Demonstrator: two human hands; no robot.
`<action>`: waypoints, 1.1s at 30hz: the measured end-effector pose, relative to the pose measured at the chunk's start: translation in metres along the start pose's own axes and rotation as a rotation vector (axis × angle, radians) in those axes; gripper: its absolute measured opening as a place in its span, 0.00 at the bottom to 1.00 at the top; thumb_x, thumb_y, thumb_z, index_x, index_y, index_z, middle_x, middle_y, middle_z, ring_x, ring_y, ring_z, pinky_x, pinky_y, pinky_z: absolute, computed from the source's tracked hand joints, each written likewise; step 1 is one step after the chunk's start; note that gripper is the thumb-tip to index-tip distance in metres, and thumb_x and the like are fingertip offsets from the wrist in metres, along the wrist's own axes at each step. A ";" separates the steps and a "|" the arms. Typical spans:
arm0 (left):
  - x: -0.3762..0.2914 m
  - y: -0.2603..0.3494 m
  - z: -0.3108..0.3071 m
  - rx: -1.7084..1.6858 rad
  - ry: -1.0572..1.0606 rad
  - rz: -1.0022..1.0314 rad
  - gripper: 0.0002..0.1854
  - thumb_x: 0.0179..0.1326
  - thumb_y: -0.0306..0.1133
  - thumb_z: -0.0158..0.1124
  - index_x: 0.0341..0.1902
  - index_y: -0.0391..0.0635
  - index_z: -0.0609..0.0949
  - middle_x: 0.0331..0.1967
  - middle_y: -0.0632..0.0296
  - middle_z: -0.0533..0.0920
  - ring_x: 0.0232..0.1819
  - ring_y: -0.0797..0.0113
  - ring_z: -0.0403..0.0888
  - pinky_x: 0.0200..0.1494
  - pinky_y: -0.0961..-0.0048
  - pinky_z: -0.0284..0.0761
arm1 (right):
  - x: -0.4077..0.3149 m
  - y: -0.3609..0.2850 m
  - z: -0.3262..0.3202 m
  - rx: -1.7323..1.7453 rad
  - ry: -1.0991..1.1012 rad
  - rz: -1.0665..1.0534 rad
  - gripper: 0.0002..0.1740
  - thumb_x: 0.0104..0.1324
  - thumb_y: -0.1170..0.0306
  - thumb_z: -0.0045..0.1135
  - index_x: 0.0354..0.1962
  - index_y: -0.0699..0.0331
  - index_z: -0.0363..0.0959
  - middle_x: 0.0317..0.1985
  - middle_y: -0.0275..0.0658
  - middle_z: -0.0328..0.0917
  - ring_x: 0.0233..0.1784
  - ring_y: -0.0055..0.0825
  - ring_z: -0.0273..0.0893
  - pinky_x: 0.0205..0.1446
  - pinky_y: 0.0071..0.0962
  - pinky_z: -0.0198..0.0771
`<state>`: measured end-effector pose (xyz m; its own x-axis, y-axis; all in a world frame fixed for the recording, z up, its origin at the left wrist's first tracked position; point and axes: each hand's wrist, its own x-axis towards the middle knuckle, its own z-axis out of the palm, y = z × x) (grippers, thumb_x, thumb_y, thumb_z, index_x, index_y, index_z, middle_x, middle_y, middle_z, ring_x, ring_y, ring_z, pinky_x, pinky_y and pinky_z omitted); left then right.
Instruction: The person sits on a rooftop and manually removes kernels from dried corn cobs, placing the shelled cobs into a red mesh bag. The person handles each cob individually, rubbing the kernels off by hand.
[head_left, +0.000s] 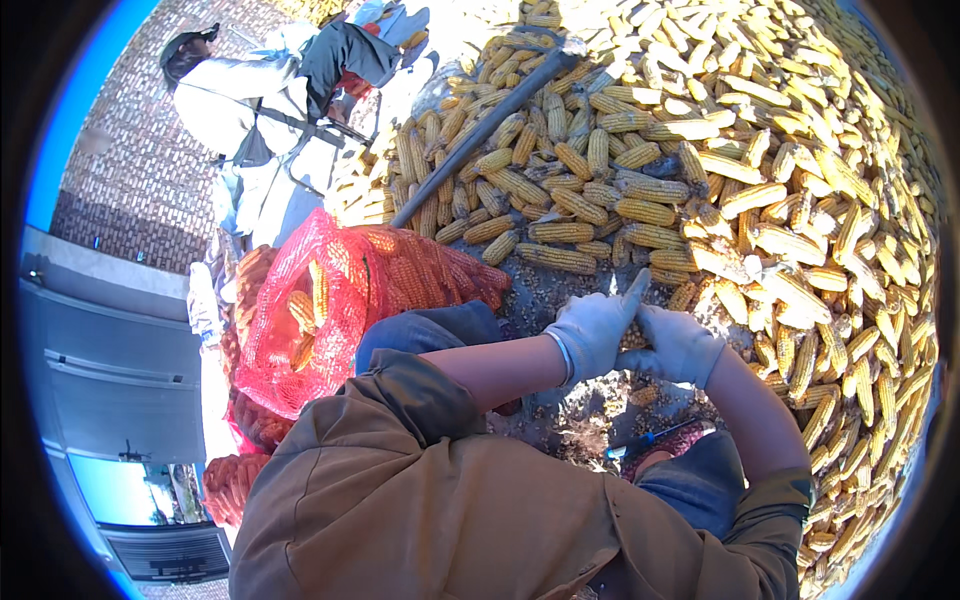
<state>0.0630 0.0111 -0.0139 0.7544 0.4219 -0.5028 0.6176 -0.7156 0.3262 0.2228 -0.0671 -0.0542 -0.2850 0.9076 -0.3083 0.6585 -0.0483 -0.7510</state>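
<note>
Both my hands wear white knit gloves and meet low over the ground at the edge of a corn pile (577, 202). My left hand (592, 334) has its fingers curled and one digit pointing up towards the ears. Close against it, my right hand (681, 346) bends inward from the right, thumb towards the left hand. A brownish, kernel-like patch shows between them; whether it is a held ear or the littered ground I cannot tell. Below the hands, a screwdriver-like tool with a blue handle (621, 451) lies beside my right foot.
A red mesh sack (420, 274), its mouth gaping, holds ears of corn by my left knee. More filled sacks (232, 480) stand behind it. A dark pole (480, 139) lies across the pile. Another person (232, 94) sits bent over at the upper left, near a brick wall (124, 172).
</note>
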 end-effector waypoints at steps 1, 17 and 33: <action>-0.002 0.003 -0.006 -0.069 -0.033 -0.009 0.61 0.56 0.52 0.70 0.78 0.44 0.37 0.51 0.43 0.80 0.52 0.44 0.80 0.57 0.55 0.74 | 0.000 0.007 0.004 -0.014 0.018 -0.012 0.42 0.54 0.42 0.66 0.54 0.65 0.68 0.46 0.52 0.81 0.50 0.52 0.79 0.53 0.42 0.74; -0.134 -0.051 -0.095 -1.036 0.648 -0.066 0.34 0.51 0.24 0.68 0.65 0.38 0.71 0.46 0.68 0.79 0.44 0.79 0.76 0.49 0.78 0.75 | -0.005 0.071 0.044 0.735 0.558 0.059 0.19 0.76 0.57 0.49 0.47 0.66 0.76 0.24 0.22 0.65 0.24 0.09 0.56 0.27 0.16 0.55; -0.315 -0.217 -0.078 0.145 0.843 -0.953 0.36 0.57 0.52 0.67 0.61 0.37 0.75 0.54 0.45 0.80 0.52 0.50 0.81 0.59 0.63 0.73 | -0.011 0.107 0.057 0.835 0.459 0.363 0.18 0.70 0.56 0.58 0.48 0.60 0.73 0.20 0.26 0.67 0.18 0.12 0.59 0.18 0.17 0.53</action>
<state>-0.2917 0.0768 0.1358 -0.0310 0.9814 0.1896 0.9995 0.0312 0.0019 0.2567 -0.1058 -0.1647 0.2456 0.8439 -0.4769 -0.0947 -0.4688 -0.8782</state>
